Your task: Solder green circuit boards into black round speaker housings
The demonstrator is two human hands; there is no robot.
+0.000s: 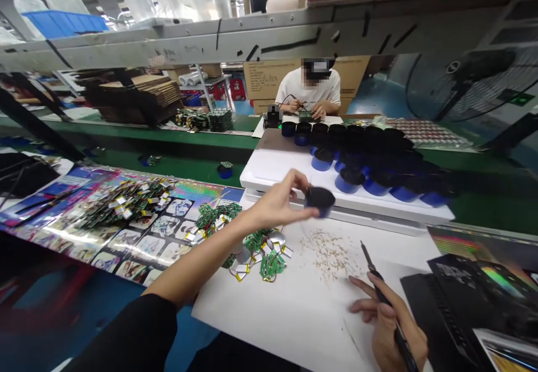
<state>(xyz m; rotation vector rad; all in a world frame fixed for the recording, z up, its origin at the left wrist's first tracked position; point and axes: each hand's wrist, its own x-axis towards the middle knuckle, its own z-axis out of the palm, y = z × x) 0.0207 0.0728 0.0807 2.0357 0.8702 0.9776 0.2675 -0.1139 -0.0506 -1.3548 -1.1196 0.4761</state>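
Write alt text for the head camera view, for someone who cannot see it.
A person's left hand pinches a round black-and-blue part above a white work mat, while the right hand holds a pen-like tool. Green circuit boards lie on the mat; a co-worker sits opposite.

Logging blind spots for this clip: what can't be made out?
Head view:
black round part: left portion, hidden by the left hand.
soldering iron: rear end, covered by the right hand and cut by the bottom edge.
circuit boards: markings too small.
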